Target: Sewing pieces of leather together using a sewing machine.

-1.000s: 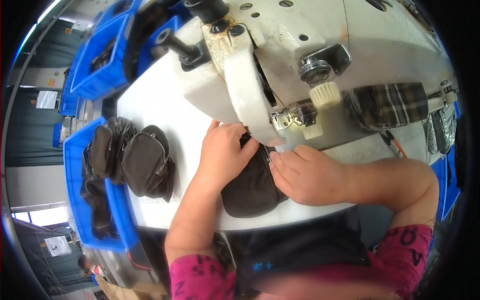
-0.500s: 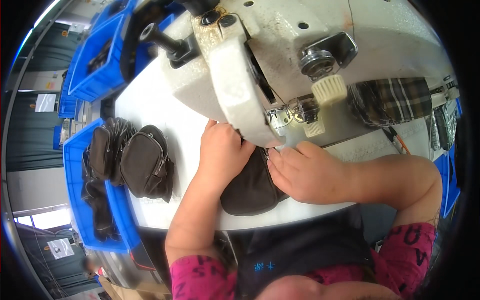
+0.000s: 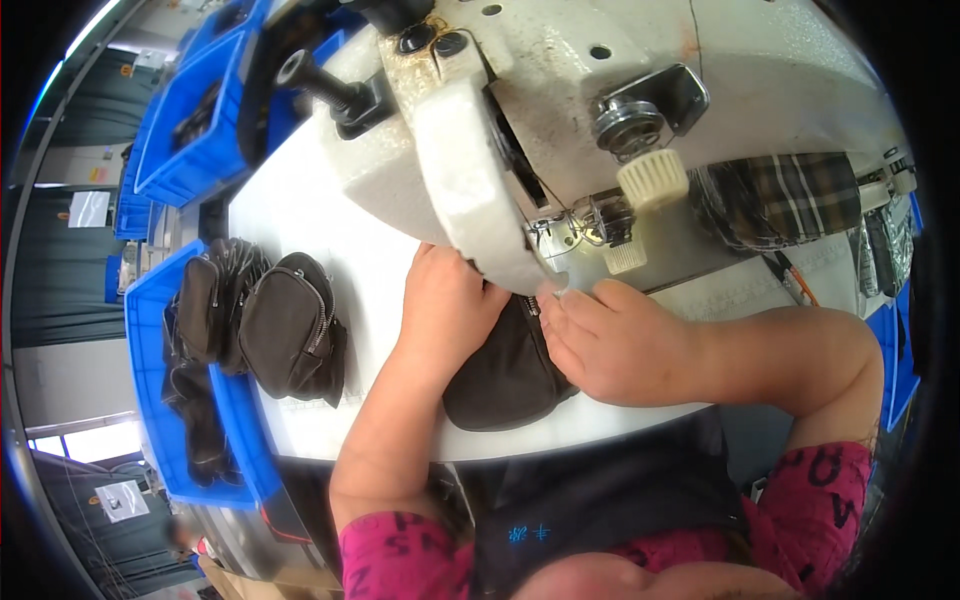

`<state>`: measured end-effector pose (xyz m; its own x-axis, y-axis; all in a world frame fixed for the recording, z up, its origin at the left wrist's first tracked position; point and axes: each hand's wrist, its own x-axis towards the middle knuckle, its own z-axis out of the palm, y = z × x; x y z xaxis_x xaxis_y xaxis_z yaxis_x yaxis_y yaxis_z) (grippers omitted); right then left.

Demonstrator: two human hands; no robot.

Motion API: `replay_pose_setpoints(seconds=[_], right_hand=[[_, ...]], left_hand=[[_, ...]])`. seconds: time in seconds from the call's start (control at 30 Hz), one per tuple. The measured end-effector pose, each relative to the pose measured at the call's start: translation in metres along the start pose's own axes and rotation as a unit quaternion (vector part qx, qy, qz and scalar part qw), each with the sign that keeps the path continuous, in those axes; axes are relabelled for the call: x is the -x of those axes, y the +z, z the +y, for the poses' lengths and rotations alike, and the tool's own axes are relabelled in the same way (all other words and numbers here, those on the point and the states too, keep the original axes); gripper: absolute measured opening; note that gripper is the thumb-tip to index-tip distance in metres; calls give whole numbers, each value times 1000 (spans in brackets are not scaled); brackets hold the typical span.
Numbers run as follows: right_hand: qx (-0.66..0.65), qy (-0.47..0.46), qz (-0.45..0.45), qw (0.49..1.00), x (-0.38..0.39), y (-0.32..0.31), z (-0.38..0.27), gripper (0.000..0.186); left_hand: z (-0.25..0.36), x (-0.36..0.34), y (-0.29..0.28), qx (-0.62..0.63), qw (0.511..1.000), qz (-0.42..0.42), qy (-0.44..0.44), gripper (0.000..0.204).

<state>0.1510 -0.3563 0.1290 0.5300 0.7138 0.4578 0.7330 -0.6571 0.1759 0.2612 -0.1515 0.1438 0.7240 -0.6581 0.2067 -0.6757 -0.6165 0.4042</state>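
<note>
A dark brown fabric pouch (image 3: 505,375) with a metal zipper lies on the white table in front of the sewing machine (image 3: 475,180). My left hand (image 3: 447,305) is closed on the pouch's far left side, its fingertips partly hidden by the machine head. At the zipper's upper end, my right hand (image 3: 612,342) pinches the pouch edge, with the fingers curled in. Just beyond my hands is the machine's needle area (image 3: 560,235), with thread running through it. What lies under the machine head is hidden.
Finished-looking dark pouches (image 3: 288,325) stand on the table's left side. Beside them a blue bin (image 3: 150,400) holds more dark pieces. Farther back are other blue bins (image 3: 190,150). Plaid cloth (image 3: 790,200) wraps part of the machine, near orange-handled snips (image 3: 797,280) at right.
My right fingertips have shifted slightly up the zipper edge, toward the machine head. My left hand and the pouch stay nearly in place.
</note>
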Motion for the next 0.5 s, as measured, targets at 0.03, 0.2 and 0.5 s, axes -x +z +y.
replay_pose_setpoints(seconds=[0.03,0.2,0.5], right_hand=[[-4,-3,-8,1000,0,0,0,29],[-4,6,-18,1000,0,0,2,30],[-9,53,-31,998,-1,9,18,14]], left_hand=[[-1,0,0,2,1000,3,7,14],[-12,-4,5,12,998,35,49,20],[-55,-36,29,115,990,-72,31,27]])
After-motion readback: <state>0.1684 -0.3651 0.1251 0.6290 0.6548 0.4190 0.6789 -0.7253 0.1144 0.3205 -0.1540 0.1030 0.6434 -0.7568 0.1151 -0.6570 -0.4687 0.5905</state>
